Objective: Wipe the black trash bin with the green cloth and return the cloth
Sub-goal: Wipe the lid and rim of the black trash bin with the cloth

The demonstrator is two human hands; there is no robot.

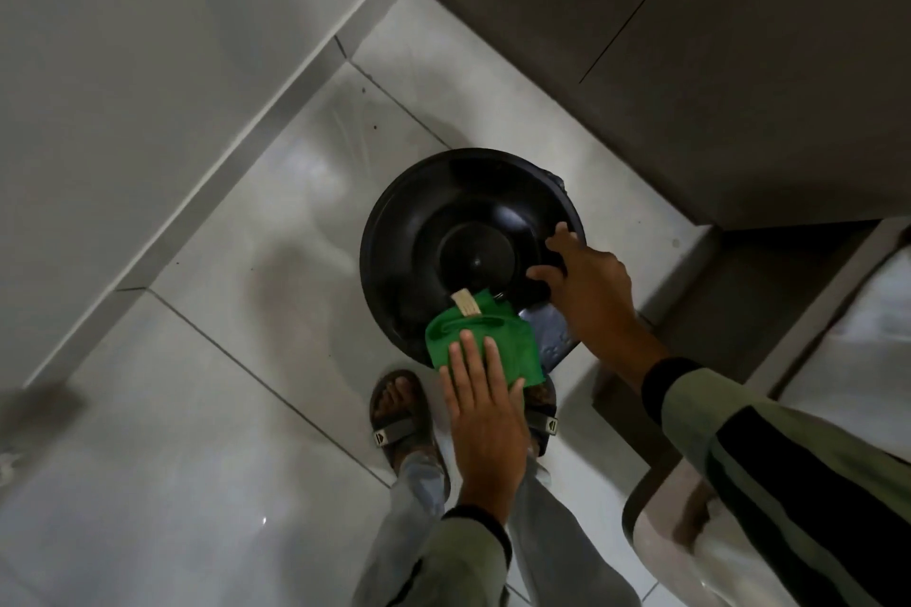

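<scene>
Bin: I see the round black plastic trash bin (458,222) standing on the pale glossy floor tiles (256,291), just in front of my feet and close beside the grey cabinet front (690,89). Its lid is domed, with a raised round centre.
Cloth: the green microfibre cloth (493,343) lies draped over the near edge of the bin lid, with a small beige tag (466,302) showing at its far end.
Left hand: my left hand (485,414) lies flat on the cloth, fingers extended and spread, pressing it against the bin rather than clutching it.
Right hand: my right hand (586,283) rests on the right side of the lid, fingers spread and curved over the rim; I cannot tell whether they actually clamp it.
Pedal: a grey textured foot pedal (554,335) shows beside the cloth, under my right wrist.
Feet: brown strapped sandals (402,414) stand on the tiles below the bin.
Sleeves: olive with black stripes.
</scene>
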